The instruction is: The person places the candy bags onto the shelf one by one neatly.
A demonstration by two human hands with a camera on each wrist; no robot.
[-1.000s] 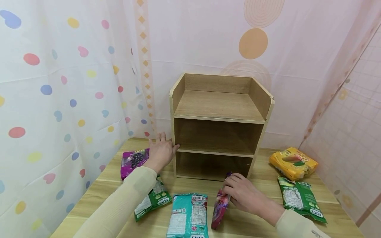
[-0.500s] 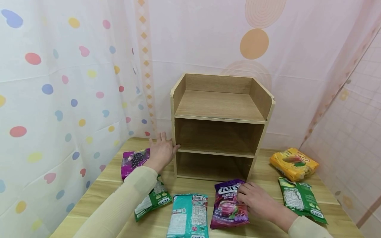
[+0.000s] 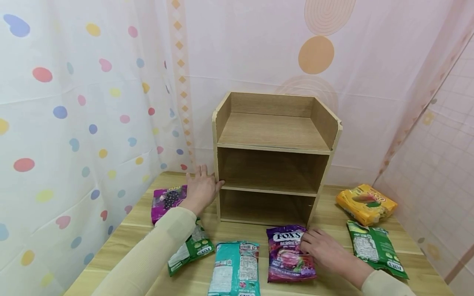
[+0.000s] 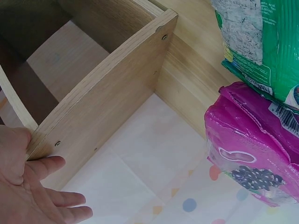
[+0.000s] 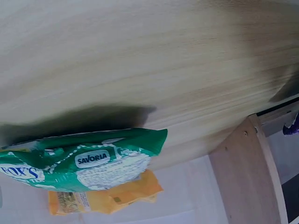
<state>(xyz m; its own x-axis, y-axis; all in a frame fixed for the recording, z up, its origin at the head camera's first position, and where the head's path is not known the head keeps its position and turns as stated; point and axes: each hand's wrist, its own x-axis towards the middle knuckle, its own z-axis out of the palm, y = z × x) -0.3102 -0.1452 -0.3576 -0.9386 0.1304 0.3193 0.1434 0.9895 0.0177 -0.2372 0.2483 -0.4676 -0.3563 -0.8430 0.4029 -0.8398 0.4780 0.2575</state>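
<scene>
My left hand [image 3: 201, 189] holds the left side panel of a small wooden shelf [image 3: 274, 192]. In the left wrist view the panel passes between its thumb and spread fingers [image 4: 67, 199]. At the right edge of a purple Fox's Berries candy bag [image 3: 290, 259], my right hand [image 3: 327, 248] grips with bent fingers; its thumb is hidden. The bag's printed front shows, in front of the shelf's right half. Only a purple sliver of it appears in the right wrist view.
A teal candy bag [image 3: 235, 269] lies left of the purple one. By the left arm are a green bag [image 3: 196, 244] and a grape-printed bag [image 3: 164, 203]. On the right lie a yellow mango bag [image 3: 366, 203] and another green bag [image 3: 377, 248]. Curtains hang behind.
The purple bag has turned from edge-on to front-facing, then shifted slightly right. My right hand has moved right and down with it. The left hand stays on the shelf.
</scene>
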